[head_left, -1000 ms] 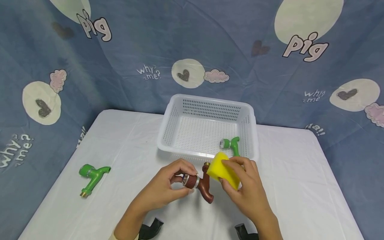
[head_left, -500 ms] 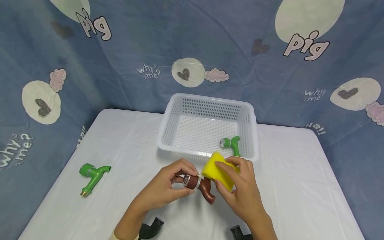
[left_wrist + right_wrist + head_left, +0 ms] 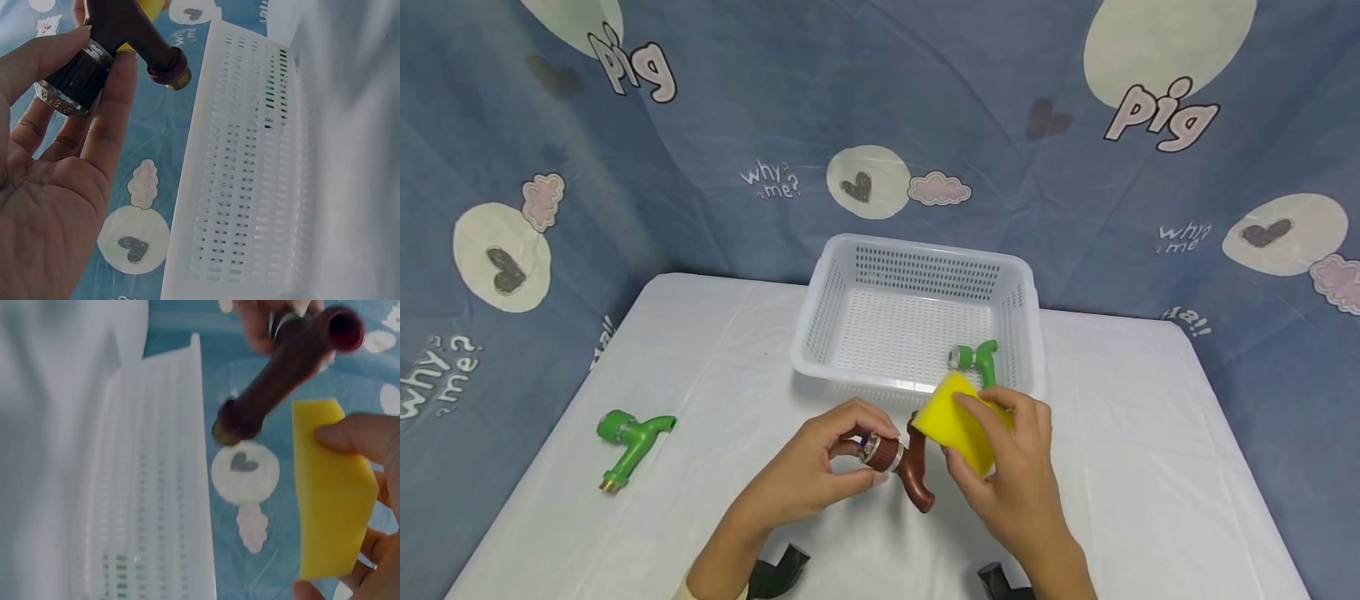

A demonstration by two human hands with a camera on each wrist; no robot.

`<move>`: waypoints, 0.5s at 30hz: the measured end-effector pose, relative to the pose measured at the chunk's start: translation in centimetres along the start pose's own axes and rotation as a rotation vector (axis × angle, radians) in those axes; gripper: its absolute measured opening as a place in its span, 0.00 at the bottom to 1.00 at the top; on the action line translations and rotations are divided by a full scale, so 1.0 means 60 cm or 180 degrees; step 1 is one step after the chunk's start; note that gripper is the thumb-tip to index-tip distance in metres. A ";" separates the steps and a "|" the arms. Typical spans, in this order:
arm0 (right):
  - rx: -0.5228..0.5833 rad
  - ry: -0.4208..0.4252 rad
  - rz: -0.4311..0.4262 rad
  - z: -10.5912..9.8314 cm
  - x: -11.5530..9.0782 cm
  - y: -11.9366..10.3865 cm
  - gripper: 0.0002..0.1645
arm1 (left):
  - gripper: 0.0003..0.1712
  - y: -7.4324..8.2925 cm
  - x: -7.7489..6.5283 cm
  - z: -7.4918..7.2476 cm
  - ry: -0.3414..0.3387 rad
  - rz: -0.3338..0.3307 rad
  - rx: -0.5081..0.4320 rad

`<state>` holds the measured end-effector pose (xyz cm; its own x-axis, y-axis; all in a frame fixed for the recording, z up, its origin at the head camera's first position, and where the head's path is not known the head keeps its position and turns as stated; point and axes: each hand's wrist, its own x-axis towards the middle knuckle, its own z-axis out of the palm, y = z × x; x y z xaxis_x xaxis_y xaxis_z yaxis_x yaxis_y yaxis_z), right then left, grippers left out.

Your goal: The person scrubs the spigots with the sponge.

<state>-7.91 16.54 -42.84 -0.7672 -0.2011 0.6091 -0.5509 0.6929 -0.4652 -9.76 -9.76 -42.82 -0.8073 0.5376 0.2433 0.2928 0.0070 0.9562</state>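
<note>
My left hand [image 3: 824,467] pinches a brown faucet [image 3: 916,473] by its ribbed knob, thumb on one side and fingers on the other. The faucet's spout points down toward me, and its brass threaded end [image 3: 179,79] shows in the left wrist view. In my right hand [image 3: 1017,467] is a yellow sponge [image 3: 957,423], pinched between thumb and fingers just right of the faucet. A gap separates sponge [image 3: 331,500] and faucet [image 3: 275,384] in the right wrist view. Both hands are above the table, in front of the basket.
Behind my hands stands a white plastic basket [image 3: 917,385] with a green faucet [image 3: 985,358] inside. Another green faucet [image 3: 634,442] lies at the left on the white-covered table [image 3: 715,358]. Black curved pieces [image 3: 781,571] show near each forearm. A patterned blue cloth [image 3: 700,150] hangs behind.
The sponge moved left across the faucet's threaded stem, covering it, then drew back to the right, uncovering part of the stem. My left hand and its faucet barely shifted.
</note>
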 end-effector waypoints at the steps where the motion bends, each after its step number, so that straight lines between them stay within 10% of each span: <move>1: 0.0061 -0.0063 -0.0018 0.001 -0.001 -0.003 0.36 | 0.23 0.000 0.000 0.000 -0.0001 -0.0032 0.0002; 15: -0.0386 -0.0001 0.0126 0.011 0.000 0.011 0.41 | 0.25 -0.001 -0.003 -0.005 0.0125 -0.0060 -0.0113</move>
<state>-8.49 16.54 -43.58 -0.7877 -0.1720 0.5916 -0.4763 0.7790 -0.4077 -9.78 -10.11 -42.84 -0.8322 0.5042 0.2308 0.2596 -0.0135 0.9656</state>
